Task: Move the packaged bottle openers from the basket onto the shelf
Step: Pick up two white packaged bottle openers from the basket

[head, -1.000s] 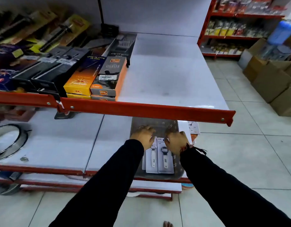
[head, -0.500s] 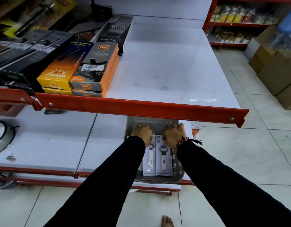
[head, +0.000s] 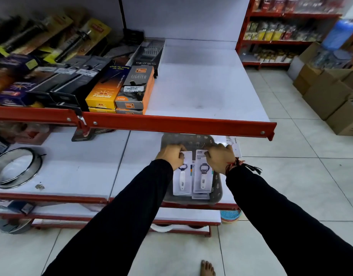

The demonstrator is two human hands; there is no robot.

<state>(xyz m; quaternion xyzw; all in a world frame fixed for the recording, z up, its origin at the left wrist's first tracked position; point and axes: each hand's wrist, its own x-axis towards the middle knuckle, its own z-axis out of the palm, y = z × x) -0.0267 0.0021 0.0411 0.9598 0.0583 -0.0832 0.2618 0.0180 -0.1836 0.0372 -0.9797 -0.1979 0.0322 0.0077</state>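
A grey plastic basket (head: pixel 218 193) stands on the lower white shelf, partly under the red lip of the upper shelf (head: pixel 203 84). Two white carded bottle openers lie side by side in it. My left hand (head: pixel 171 156) pinches the top edge of the left bottle opener pack (head: pixel 182 182). On the right bottle opener pack (head: pixel 203 180) my right hand (head: pixel 220 158) grips the top edge. Both packs look slightly raised at the top. More packs seem to lie beneath them.
Boxed lighters (head: pixel 135 88) and dark kitchen-tool packs fill the upper shelf's left half; its right half is bare white. A round metal sieve (head: pixel 14 168) sits on the lower shelf at left. Cardboard boxes (head: pixel 328 92) stand on the tiled floor at right.
Both hands have stayed at the top of the basket and tightened on the packs' upper edges. The camera view shifted up and down between frames.
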